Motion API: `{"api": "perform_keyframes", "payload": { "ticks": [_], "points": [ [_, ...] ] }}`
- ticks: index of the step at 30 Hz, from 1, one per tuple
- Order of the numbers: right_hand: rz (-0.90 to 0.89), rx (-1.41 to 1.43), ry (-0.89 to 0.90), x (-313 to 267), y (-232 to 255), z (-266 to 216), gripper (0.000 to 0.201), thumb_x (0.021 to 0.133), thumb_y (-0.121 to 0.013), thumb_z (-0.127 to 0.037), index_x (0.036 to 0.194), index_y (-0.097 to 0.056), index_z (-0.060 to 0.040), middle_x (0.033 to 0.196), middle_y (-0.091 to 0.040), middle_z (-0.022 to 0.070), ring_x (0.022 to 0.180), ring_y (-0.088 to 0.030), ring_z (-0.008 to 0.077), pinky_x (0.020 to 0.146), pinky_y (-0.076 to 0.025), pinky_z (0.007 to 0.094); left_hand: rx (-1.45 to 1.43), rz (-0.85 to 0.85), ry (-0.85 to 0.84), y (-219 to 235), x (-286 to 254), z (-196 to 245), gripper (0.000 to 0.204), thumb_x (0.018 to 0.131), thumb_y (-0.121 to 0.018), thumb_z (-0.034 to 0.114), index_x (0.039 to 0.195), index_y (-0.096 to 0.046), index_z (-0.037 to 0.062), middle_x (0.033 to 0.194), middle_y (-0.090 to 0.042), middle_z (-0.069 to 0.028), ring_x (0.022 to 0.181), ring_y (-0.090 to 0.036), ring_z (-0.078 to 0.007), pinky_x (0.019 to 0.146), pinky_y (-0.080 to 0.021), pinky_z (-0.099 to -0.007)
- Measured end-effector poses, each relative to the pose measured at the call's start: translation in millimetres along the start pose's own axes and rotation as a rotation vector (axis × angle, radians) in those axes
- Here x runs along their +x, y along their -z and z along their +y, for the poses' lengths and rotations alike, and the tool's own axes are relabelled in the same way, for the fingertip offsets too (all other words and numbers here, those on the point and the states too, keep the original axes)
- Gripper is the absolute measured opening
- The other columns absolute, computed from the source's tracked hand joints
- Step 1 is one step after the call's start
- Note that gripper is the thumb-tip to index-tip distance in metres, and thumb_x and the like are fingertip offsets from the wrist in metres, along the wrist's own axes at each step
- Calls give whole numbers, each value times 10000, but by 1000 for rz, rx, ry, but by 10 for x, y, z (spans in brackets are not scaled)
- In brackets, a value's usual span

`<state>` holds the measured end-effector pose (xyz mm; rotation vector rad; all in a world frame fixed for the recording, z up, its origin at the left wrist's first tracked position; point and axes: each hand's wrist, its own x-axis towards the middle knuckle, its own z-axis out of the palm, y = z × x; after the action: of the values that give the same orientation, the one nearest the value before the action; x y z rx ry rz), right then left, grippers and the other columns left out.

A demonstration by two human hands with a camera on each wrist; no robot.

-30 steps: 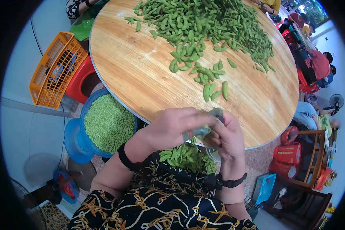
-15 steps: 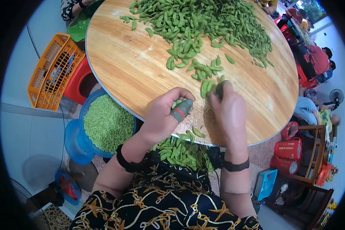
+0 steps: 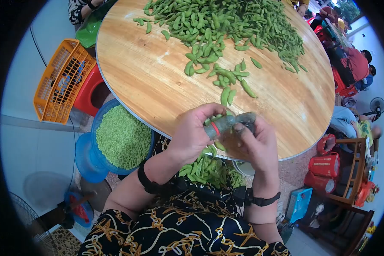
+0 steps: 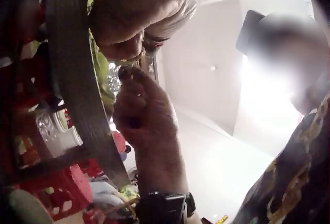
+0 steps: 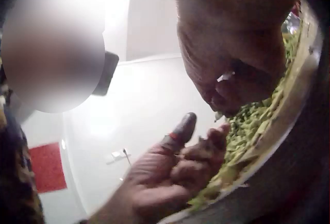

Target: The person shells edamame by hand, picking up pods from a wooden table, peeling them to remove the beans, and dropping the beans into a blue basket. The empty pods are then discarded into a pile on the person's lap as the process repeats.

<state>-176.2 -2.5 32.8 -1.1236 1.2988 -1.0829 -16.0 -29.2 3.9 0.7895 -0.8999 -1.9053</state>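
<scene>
Above the table's near edge, my left hand (image 3: 191, 135) holds green pods (image 3: 208, 121) in curled fingers; its thumb wears a grey-green cover with a red band. Close against that thumb tip is my right hand (image 3: 262, 143), its fingers and covered thumb pinching together around a pod mostly hidden from view. The left wrist view has my left hand (image 4: 139, 13) above the curled right hand (image 4: 147, 110). In the right wrist view, my right hand (image 5: 237, 44) is over the left hand (image 5: 170, 170). Several loose pods (image 3: 226, 75) lie beyond both hands.
The round wooden table (image 3: 145, 81) bears a large pod heap (image 3: 239, 25) at its far side. A blue basin of shelled beans (image 3: 123, 136) stands lower left, near an orange crate (image 3: 51, 89) and red stool (image 3: 84, 100). More pods (image 3: 202, 170) are below the near edge.
Over the last half second, my right hand has come back from the loose pods to the left hand. My left hand has shifted slightly right, and one small loose pod has left the table.
</scene>
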Motion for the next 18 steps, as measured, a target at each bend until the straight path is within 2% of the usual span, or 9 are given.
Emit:
{"api": "perform_keyframes", "payload": {
  "ticks": [1,2,7,9,13,15,16,18],
  "points": [
    [-120,101,-125,-43,5,-43,129,867,-586,-137,869,-557,-11,652,-522,-29,568,-445,43,499,-353,196,3,-2,0,1,0,-16,176,840,-576,34,1008,-523,36,922,-592,-28,707,-538,-48,567,-418,-148],
    [-143,128,-172,-73,0,-64,150,913,-522,-167,888,-550,-22,652,-504,-24,556,-408,31,501,-321,177,-3,13,-8,13,-7,-30,156,832,-582,29,976,-522,40,948,-601,-46,749,-561,-68,610,-445,-169],
    [-259,309,-159,-104,45,73,225,951,-427,-199,867,-537,-22,654,-499,-14,538,-394,44,498,-316,184,45,51,-72,26,10,-100,150,815,-595,22,948,-527,38,942,-611,-60,825,-593,-109,705,-482,-222],
    [-304,342,-135,-99,67,99,248,959,-401,-204,857,-535,-22,653,-495,-13,529,-388,48,493,-315,188,301,138,-130,19,11,-116,144,812,-606,33,937,-535,39,910,-614,-51,806,-584,-98,687,-473,-217],
    [-287,434,-210,-132,62,126,238,955,-407,-187,835,-530,-22,631,-479,-13,515,-383,48,484,-318,192,324,146,-192,-24,-6,-117,154,822,-636,134,899,-603,4,782,-615,-32,744,-556,-89,685,-452,-244],
    [-280,489,-234,-121,68,115,235,953,-411,-183,829,-530,-25,623,-474,-15,509,-379,47,480,-317,193,614,229,-290,-37,6,-107,168,825,-629,150,901,-599,3,773,-612,-49,742,-565,-110,687,-452,-254],
    [-269,461,-213,-113,51,123,228,952,-414,-180,828,-529,-27,619,-474,-16,504,-378,47,475,-314,192,609,216,-313,-52,10,-86,168,825,-629,150,901,-599,3,773,-612,-49,742,-565,-110,687,-452,-254],
    [-269,436,-132,-105,35,173,213,951,-420,-170,825,-528,-37,611,-468,-22,489,-368,41,455,-291,180,623,97,-236,-58,-11,-28,92,831,-606,122,844,-574,37,770,-565,9,648,-480,-42,561,-387,-189]
  ]
}}
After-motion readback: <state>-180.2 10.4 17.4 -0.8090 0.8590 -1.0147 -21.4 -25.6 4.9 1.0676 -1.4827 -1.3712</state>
